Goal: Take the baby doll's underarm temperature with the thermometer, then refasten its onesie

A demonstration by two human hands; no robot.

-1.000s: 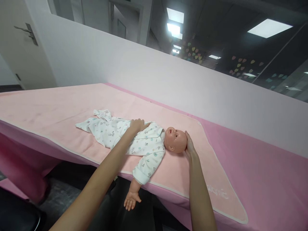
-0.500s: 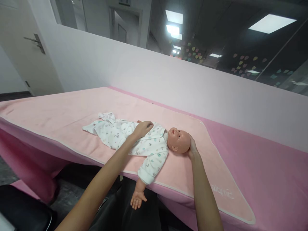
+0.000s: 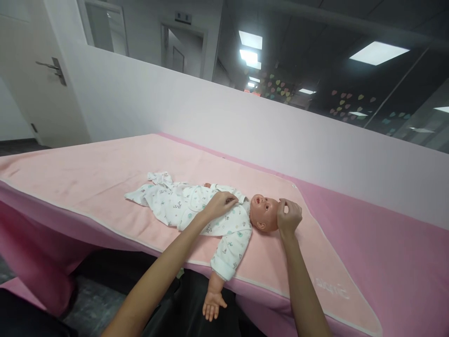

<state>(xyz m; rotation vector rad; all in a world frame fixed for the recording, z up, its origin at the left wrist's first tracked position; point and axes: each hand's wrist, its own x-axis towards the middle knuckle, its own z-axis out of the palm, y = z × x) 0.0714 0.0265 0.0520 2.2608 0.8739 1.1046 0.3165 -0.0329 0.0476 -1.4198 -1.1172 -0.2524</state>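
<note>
A baby doll (image 3: 264,220) lies on its back, its head to the right, mouth and eyes facing up. It wears a white wrap shirt (image 3: 233,224) with a small animal print. My left hand (image 3: 220,206) is on the doll's chest, fingers curled in on the shirt front below the collar; the fingertips are partly hidden. Beside the crown of the head is my right hand (image 3: 290,217), fingers bent, with a gap between thumb and fingers and nothing seen in them. The doll's near arm (image 3: 213,297) hangs past the table edge, palm up.
A peach mat (image 3: 105,164) lies under the doll on a pink-covered table (image 3: 393,224). A white wall (image 3: 210,117) with glass above runs behind it. At the left is a door with a handle (image 3: 54,68). Printed white trousers (image 3: 157,201) cover the doll's lower body.
My right hand has come out from behind the doll's head and lifted beside it. My left hand has slid up the chest toward the collar. The view has tilted slightly.
</note>
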